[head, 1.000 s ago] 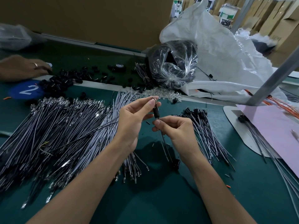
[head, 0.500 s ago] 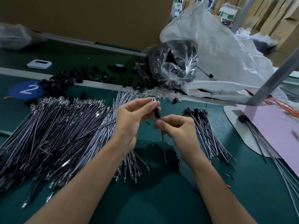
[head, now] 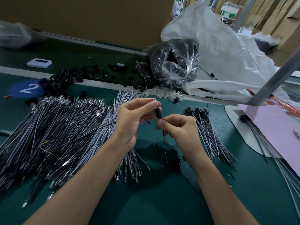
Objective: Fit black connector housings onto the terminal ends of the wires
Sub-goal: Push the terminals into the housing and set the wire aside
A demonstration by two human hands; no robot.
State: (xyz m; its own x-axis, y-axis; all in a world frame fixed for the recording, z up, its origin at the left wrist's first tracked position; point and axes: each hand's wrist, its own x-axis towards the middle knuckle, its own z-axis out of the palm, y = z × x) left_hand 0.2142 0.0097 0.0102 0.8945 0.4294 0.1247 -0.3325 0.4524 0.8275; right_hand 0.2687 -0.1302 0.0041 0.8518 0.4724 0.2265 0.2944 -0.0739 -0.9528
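Note:
My left hand (head: 133, 117) pinches the metal terminal end of a thin black wire (head: 165, 143) between thumb and forefinger. A black connector housing (head: 157, 113) sits on that wire just below the terminal. My right hand (head: 180, 132) pinches the wire right under the housing, and the wire hangs down from it to the green mat. A large heap of grey wires with bare terminals (head: 56, 132) lies to the left. A smaller bundle of wires with black housings fitted (head: 206, 127) lies to the right.
Loose black housings (head: 68, 77) are strewn at the back left near a blue disc marked 2 (head: 26, 89). A clear bag of black parts (head: 175, 62), a white sack (head: 227, 54), a grey pole (head: 276, 75) and a pink sheet (head: 276, 127) stand to the right.
Another person's hand at the far left has gone, uncovering a small white device. The housing has slid slightly along the wire, and the wire's lower end has lifted.

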